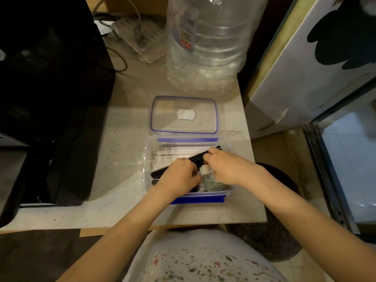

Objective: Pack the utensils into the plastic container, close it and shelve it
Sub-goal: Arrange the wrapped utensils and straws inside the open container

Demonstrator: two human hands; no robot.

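A clear plastic container [147, 159] with blue clips stands open on the counter. Its clear lid [162, 110], edged in blue, lies flat just behind it. Inside the container lie white wrapped utensils [179, 152], black chopsticks [198, 157] set diagonally, and a small packet [209, 178]. My left hand [179, 176] and my right hand [227, 167] are both inside the container, fingers closed on the black chopsticks. The right hand also touches the packet. The hands hide part of the contents.
A large clear water jug [205, 43] stands behind the lid. A black appliance [46, 98] fills the left side. Cables and a power strip [138, 37] lie at the back. A white cabinet [305, 68] is to the right, and the counter's edge [203, 221] runs near me.
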